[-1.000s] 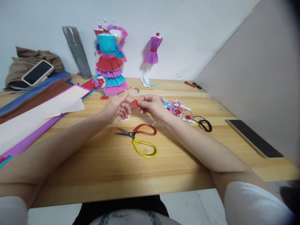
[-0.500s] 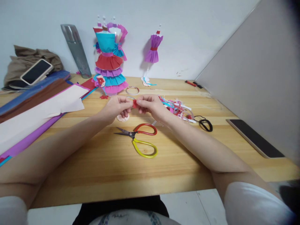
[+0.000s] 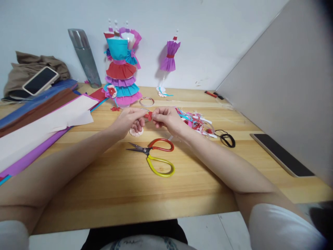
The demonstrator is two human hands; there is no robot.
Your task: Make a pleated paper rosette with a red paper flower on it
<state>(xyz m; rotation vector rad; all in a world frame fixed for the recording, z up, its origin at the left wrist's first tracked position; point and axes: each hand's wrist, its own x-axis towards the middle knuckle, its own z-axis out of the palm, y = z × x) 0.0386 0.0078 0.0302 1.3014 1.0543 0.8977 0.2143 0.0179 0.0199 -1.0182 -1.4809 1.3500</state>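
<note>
Between my hands, above the table, is a small red paper piece (image 3: 149, 116) with a lobed, flower-like edge. My right hand (image 3: 168, 119) pinches it between thumb and fingertips. My left hand (image 3: 130, 121) has its index finger stretched along the other side and its remaining fingers curled, gripping the same piece. A pale pleated paper rosette (image 3: 136, 132) lies partly hidden under my left hand. Nearer to me, scissors (image 3: 146, 150) with one red and one yellow handle rest with blades apart. A red paper flower (image 3: 115, 109) lies left of my left hand.
Paper-dressed dress forms (image 3: 121, 69) and a purple one (image 3: 170, 59) stand by the wall. Tape rings (image 3: 147, 101), paper scraps (image 3: 196, 121), a black hair tie (image 3: 228, 140) and a phone (image 3: 282, 154) lie about. Coloured paper sheets (image 3: 47, 121) and a bottle (image 3: 85, 57) are leftward.
My left index finger has straightened along the red paper piece, whose lobed edge shows more now. My right hand keeps its pinch almost in place. The view has shifted slightly.
</note>
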